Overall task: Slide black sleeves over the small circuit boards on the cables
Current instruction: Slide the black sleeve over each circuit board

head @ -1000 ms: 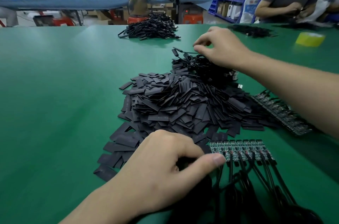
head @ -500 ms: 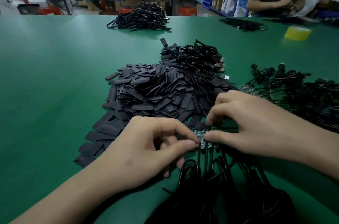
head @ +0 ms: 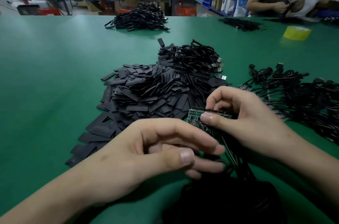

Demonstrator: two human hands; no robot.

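Right hand (head: 251,117) is pinching a strip of small green circuit boards (head: 197,118) between thumb and forefinger, raised above the green table (head: 45,86). The strip's long axis is running left-right, black cables (head: 233,157) trailing toward the viewer. Left hand (head: 156,152) is hovering just beside, fingers loosely curled, holding nothing visible. Pile of black sleeves (head: 146,93) is lying behind.

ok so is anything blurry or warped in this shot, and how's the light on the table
Head view: wide-angle warp bends the green table edge and stretches the forearms at the bottom corners. Left hand fingertips are smeared by motion; the right hand pinching the circuit boards is sharper. Light is soft, overhead and even, with faint shadows beside the sleeve pile.
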